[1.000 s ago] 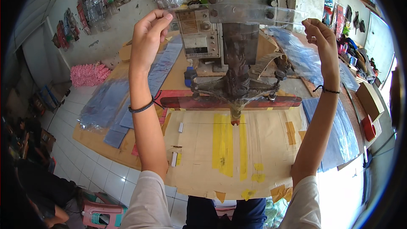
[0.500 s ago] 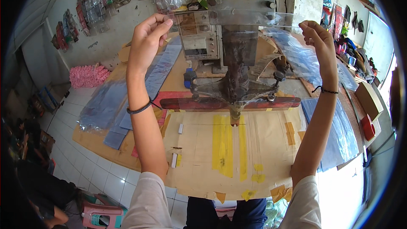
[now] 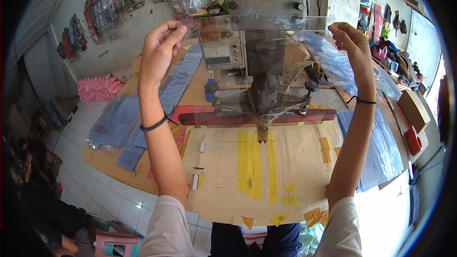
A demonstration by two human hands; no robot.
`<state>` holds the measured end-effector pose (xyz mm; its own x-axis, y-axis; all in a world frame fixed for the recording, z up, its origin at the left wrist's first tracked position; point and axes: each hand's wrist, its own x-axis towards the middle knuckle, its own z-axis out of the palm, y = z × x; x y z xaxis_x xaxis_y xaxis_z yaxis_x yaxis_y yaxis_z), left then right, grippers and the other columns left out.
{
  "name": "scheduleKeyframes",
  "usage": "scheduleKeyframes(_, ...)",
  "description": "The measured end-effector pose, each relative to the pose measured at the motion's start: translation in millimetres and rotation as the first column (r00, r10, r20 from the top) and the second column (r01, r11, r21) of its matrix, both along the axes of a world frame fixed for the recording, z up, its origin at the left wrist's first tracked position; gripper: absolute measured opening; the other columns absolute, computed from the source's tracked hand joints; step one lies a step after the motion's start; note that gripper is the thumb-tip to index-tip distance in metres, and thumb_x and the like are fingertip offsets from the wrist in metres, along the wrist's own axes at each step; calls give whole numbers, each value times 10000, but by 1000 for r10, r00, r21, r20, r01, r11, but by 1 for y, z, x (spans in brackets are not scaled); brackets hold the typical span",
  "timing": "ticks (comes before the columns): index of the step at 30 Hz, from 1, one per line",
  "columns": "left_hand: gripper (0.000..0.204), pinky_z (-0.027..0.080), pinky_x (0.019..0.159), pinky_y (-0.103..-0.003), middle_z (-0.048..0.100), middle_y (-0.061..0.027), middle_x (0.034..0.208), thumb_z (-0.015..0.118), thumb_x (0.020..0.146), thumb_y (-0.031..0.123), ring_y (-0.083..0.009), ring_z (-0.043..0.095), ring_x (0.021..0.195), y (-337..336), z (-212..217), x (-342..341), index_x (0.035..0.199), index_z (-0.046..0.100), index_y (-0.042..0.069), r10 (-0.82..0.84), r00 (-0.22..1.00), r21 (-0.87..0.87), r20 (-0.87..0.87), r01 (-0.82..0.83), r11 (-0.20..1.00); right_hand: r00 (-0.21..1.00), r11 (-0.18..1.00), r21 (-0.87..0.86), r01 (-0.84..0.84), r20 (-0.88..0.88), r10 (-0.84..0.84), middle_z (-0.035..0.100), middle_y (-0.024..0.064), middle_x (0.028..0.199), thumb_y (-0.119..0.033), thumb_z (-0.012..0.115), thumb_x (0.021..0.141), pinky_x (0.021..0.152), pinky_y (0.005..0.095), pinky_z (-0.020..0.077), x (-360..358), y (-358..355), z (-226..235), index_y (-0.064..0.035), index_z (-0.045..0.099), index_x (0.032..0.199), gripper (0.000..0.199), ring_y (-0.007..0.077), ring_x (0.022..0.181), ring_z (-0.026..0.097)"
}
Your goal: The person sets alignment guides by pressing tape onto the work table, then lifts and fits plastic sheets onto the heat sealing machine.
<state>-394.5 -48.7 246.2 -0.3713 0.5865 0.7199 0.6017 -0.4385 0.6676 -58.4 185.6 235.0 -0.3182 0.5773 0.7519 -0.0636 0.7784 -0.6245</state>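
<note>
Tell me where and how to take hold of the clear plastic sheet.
Pinch the clear plastic sheet at both ends of its upper edge, coming in from the left and right sides. It looks thin, and that edge spans between the left hand and right hand, so gripping there should likely leave its middle uncovered.

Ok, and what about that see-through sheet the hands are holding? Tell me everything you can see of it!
The clear sheet is thin, glossy and colourless, and looks like plastic. It's stretched crosswise, with pale shine along its upper part. The left hand pinches one upper end and the right hand pinches the other. From there it hangs in front of the grey metal machine, which shows through it. Its lower edge is too faint to tell exactly.
</note>
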Motion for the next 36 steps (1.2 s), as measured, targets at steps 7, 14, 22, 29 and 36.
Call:
scheduleKeyframes(7, 143, 315, 547, -204, 509, 73, 697, 641, 976, 176, -20, 415, 624, 0, -2, -4, 934, 654, 39, -14, 1000, -5, 22, 14, 1000, 1000, 1000, 6, -9, -7, 9, 636, -20, 816, -294, 678, 910, 706, 243, 431, -3, -3, -2, -3, 734, 1006, 311, 79, 746, 511)
scheduleKeyframes(14, 152, 307, 535, -205, 498, 69, 690, 640, 978, 184, -21, 401, 609, -5, 0, -4, 924, 652, 43, 8, 1000, -2, 22, -8, 1000, 1000, 1000, 19, 12, 26, -13, 671, -3, 861, -292, 668, 918, 741, 252, 445, -5, -8, -1, -1, 731, 1013, 313, 88, 772, 527)
scheduleKeyframes(22, 166, 305, 526, -202, 500, 64, 688, 642, 978, 198, -20, 398, 604, -5, 0, -9, 926, 660, 41, 29, 999, 13, 32, -30, 999, 999, 1000, 15, 13, 37, -14, 679, 1, 870, -285, 661, 920, 749, 251, 446, -9, -10, -1, 6, 730, 1023, 316, 92, 787, 532)
scheduleKeyframes(29, 169, 306, 526, -202, 499, 61, 688, 641, 978, 195, -21, 397, 608, -5, -1, -13, 936, 662, 33, 33, 999, 13, 19, -33, 999, 1000, 1000, 27, 10, 29, -11, 672, 0, 852, -282, 662, 916, 734, 253, 444, -11, -12, -1, 14, 724, 995, 313, 93, 771, 523)
scheduleKeyframes(36, 162, 307, 524, -198, 497, 65, 690, 638, 982, 187, -18, 402, 613, -7, -1, -13, 936, 661, 32, 39, 999, 14, 33, -40, 999, 999, 999, 33, -12, 32, 11, 672, -3, 850, -274, 662, 915, 724, 249, 439, -12, -13, -1, 14, 724, 985, 303, 90, 765, 521)
